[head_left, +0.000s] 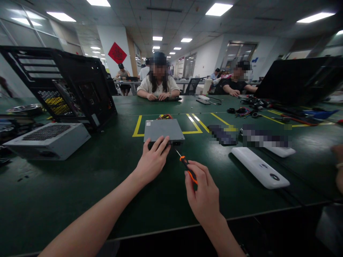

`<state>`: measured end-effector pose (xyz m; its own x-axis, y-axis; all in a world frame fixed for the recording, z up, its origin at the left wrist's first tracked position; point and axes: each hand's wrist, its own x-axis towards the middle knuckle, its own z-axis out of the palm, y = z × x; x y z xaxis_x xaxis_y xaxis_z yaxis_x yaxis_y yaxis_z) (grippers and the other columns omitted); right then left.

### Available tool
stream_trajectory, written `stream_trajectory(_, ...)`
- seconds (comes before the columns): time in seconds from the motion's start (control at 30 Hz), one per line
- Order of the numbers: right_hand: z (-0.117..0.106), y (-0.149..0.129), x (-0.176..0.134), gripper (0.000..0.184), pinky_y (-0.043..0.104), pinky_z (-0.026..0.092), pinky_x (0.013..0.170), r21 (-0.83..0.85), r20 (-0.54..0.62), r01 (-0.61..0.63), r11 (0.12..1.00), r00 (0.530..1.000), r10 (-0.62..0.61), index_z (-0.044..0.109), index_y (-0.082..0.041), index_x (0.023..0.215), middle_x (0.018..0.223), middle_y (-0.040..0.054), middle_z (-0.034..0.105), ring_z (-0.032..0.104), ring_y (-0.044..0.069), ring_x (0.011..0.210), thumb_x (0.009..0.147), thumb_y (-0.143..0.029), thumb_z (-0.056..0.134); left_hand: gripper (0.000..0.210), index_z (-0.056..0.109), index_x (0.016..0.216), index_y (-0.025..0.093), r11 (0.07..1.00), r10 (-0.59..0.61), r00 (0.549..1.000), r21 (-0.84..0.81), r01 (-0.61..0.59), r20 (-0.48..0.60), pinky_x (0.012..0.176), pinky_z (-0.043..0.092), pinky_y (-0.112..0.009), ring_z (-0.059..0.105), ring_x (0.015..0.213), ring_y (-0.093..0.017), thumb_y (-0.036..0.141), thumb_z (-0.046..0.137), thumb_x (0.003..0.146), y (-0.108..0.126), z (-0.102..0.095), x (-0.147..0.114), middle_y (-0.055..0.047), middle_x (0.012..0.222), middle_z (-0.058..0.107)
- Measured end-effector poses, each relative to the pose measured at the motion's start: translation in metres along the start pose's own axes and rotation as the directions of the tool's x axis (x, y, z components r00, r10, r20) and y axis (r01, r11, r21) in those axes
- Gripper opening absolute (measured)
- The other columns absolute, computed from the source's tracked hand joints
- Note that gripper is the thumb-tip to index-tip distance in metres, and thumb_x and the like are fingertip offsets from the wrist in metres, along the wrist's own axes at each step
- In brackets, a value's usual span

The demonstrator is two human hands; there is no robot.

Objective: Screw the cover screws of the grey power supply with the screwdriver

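Note:
A grey metal computer power supply (166, 127) lies on the green table in front of me, a bundle of coloured wires behind it. My left hand (154, 159) holds its near edge, the fingers apart and reaching onto the top face. In my right hand (202, 185) is a screwdriver (184, 160) with an orange and black handle, gripped between thumb and fingers. Its thin shaft points up and left at the near side of the power supply. Whether the tip touches the box I cannot tell.
At left stand a second power supply (50, 141) and a black computer case (77, 85). To the right lie a white device (259, 167), a blurred phone (222, 135) and tangled cables (245, 111). A dark panel (297, 80) stands beyond. Across the table sits a person (158, 82).

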<state>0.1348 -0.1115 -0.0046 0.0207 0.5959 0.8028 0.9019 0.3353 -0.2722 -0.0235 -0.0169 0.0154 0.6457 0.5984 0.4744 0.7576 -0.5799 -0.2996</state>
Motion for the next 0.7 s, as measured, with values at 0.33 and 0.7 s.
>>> stream_trajectory(0.33,0.0015,-0.0008,-0.0008,0.021,0.030,0.052,0.069,0.013,-0.009,-0.040,0.999,0.999,0.040,0.045,-0.016,0.106,0.104,0.0133,0.055,0.060,0.019,0.093,0.085,-0.020,0.044,0.040,0.045,0.127,0.020,1.000,0.007,1.000,0.012,-0.007,0.016,0.102,0.022,-0.053,0.023,0.131,-0.026,0.023,0.036,0.087,0.0001,-0.0015,-0.0001,-0.008,0.144,0.027)
stream_trajectory(0.7,-0.0013,-0.0005,-0.0010,0.019,0.027,0.051,0.069,-0.024,0.027,-0.017,1.000,0.999,0.018,0.050,-0.018,0.104,0.102,0.0104,0.059,0.062,0.017,0.088,0.086,-0.019,0.043,0.042,0.043,0.128,0.020,1.000,0.002,1.000,0.018,-0.002,0.021,0.102,0.023,-0.053,0.022,0.132,-0.026,0.023,0.036,0.087,0.0012,-0.0023,0.0000,-0.008,0.144,0.026)
